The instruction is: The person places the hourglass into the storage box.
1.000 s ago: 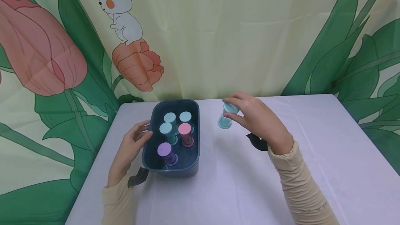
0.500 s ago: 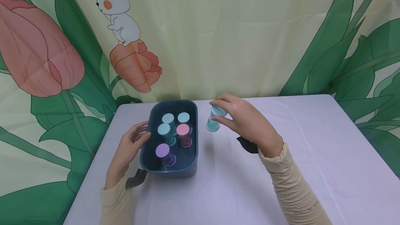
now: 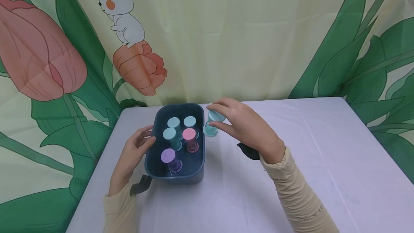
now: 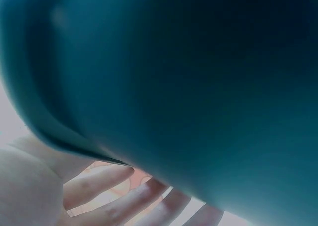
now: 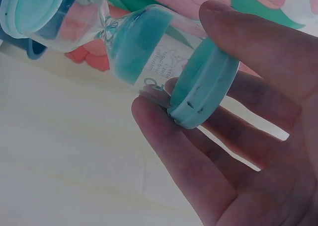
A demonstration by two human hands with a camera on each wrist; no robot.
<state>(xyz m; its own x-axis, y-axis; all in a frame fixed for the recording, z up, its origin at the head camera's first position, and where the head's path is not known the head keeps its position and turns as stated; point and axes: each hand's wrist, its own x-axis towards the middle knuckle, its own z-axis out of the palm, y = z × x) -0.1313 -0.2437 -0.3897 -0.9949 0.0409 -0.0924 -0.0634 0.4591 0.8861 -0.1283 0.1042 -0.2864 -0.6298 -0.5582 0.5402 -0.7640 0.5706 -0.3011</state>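
My right hand [image 3: 240,125] pinches a teal-capped hourglass sand timer [image 3: 211,127] by its upper end, just off the right rim of a dark blue bin [image 3: 191,179]. In the right wrist view the sand timer [image 5: 144,47] shows a clear narrow waist, teal sand and printed lettering. My left hand [image 3: 134,150] rests its fingers against the bin's left side, as the left wrist view also shows with fingers [image 4: 119,201] along the wall. Inside the bin stand several teal sand timers [image 3: 171,136], a pink one [image 3: 190,137] and a purple one [image 3: 170,159].
A white cloth [image 3: 252,190] covers the table. Behind its back edge hangs a curtain [image 3: 226,39] printed with a rabbit, a carrot and tulips. Dark straps sit at both wrists.
My right hand has carried the teal sand timer leftward, from over the table to beside the bin's right rim. The left hand stays at the bin, and the camera view has shifted slightly.
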